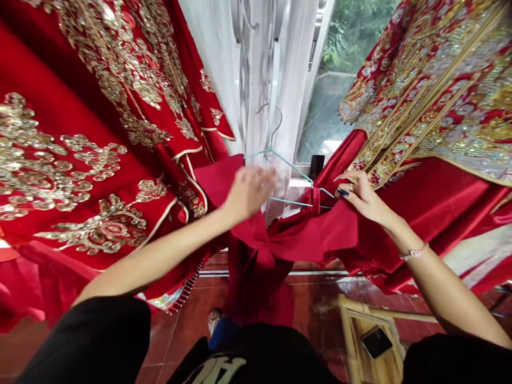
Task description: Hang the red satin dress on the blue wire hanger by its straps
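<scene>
Black sleeve (84, 341) above glossy red floor tiles (180, 341); left hand (250, 192) blurred, grip indeterminate, beside teal wire hanger (292, 166); right hand (364, 197) gripping red satin (340, 229).

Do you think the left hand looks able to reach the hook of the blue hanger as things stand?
Probably yes: the left hand sits just below the hanger's hook, and nothing stands between them, with only white curtain behind it.
</scene>
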### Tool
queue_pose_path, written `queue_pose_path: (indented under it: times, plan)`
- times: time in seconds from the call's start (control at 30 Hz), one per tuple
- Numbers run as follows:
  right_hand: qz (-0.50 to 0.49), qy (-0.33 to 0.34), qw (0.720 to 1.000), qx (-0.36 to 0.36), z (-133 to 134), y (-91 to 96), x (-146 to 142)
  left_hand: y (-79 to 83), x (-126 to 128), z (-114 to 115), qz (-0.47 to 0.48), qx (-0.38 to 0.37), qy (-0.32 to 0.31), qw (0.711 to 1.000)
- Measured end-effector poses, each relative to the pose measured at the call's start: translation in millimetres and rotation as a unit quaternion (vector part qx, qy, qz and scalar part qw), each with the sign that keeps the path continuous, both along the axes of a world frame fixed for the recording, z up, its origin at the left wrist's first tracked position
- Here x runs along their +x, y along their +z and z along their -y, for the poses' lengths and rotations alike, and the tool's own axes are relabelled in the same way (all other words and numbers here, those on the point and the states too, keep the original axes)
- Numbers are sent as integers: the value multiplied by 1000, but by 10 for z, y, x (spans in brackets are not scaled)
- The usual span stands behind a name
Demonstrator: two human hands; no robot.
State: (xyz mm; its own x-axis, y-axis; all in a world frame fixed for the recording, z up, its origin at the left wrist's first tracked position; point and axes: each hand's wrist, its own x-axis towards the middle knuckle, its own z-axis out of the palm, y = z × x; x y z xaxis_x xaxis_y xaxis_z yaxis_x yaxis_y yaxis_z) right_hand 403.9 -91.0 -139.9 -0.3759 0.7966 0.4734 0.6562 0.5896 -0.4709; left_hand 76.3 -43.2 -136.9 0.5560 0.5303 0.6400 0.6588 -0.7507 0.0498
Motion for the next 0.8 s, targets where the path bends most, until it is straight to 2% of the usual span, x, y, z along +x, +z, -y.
queue_pose_path:
  times: [0.07,0.13,0.23,0.3,0.37,0.43,0.6,0.7,0.8]
  plan:
    - [18,-4,1000,-2,21,31,-26,-101,356,115,0,-83,-69,994]
    - [45,-13,999,-3,29,61,-57,-166,690,133,61,-182,-86,978]
    - [56,-25,998,-5,50,74,-73,-224,1034,-2,173,-298,-104,933]
    - [39,-22,999,-6,84,66,-69,-267,1135,-107,233,-333,-145,902]
    - [23,-18,1000,-12,135,67,-64,-321,1152,-158,271,-350,-189,877]
    - [33,-25,999,-18,193,97,-62,-369,1108,-140,275,-362,-219,863]
    - [119,-59,991,20,188,348,-196,-383,883,9,221,-407,-243,852]
    - [165,-36,985,41,13,550,-500,-356,797,7,202,-401,-249,858]
    - [202,8,978,56,-179,728,-954,-328,795,-46,166,-376,-211,887]
